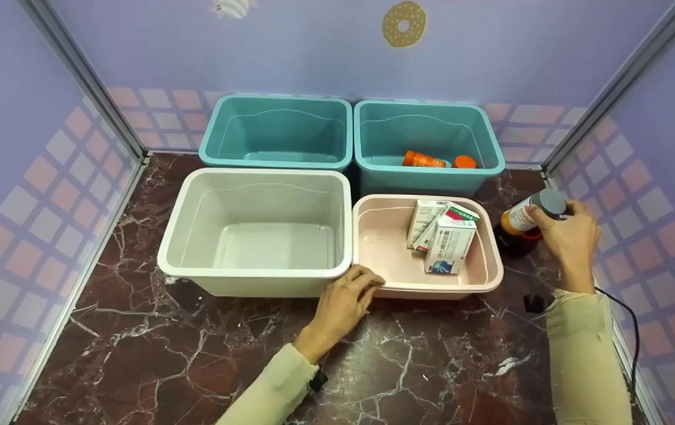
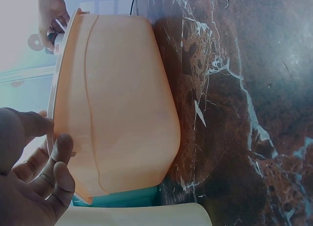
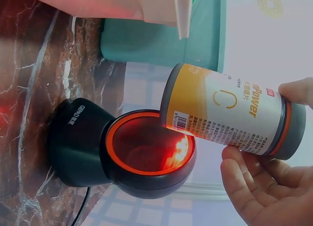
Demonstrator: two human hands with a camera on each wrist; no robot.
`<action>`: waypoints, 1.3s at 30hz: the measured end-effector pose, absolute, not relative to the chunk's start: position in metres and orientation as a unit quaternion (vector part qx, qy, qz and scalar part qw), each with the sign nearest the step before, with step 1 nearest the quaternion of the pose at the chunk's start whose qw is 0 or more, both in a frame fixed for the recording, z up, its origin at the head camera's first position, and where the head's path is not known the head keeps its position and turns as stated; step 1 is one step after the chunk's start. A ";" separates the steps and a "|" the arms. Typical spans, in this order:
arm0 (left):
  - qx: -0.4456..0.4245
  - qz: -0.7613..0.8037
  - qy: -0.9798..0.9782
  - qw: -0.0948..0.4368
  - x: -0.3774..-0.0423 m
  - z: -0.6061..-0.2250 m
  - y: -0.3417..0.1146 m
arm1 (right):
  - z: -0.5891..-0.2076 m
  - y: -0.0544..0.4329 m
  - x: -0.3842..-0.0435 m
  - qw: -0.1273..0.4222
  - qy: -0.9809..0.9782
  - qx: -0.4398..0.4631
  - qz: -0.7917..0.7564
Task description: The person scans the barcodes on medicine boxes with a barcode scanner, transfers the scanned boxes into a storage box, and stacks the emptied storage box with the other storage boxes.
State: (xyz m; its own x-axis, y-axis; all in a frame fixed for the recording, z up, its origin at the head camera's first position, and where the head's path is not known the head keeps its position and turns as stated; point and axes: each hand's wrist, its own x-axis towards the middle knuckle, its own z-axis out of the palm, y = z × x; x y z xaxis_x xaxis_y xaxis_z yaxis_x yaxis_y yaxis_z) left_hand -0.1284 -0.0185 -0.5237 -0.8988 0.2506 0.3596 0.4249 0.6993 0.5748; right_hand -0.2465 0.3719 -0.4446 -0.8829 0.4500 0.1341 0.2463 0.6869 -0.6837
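My right hand (image 1: 570,233) grips a supplement bottle (image 3: 222,108) by its grey cap end, tilted over a black barcode scanner (image 3: 78,143). The bottle's printed barcode (image 3: 181,121) faces the scanner's round window, which glows red. My left hand (image 1: 343,301) pinches the near rim of the pink bin (image 1: 384,260) at its left corner; in the left wrist view the fingers (image 2: 62,147) lie on both sides of that rim. Inside the pink bin lean several medicine boxes (image 1: 449,248).
Left of the pink bin stands a white bin (image 1: 278,248). Behind are two teal bins, the left one (image 1: 275,162) and the right one (image 1: 426,183), which holds an orange tube (image 1: 423,159) and an orange-capped container (image 1: 464,162). A black cable (image 1: 632,319) runs along the right wall.
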 end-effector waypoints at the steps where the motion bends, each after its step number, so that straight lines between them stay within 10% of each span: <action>1: -0.186 -0.341 -0.912 0.129 -0.128 -0.524 -0.018 | -0.444 0.371 -0.247 0.150 -0.906 -0.191 0.346; 39: -0.192 -0.341 -0.912 0.125 -0.127 -0.523 -0.019 | -0.408 0.338 -0.277 0.212 -0.897 -0.126 0.368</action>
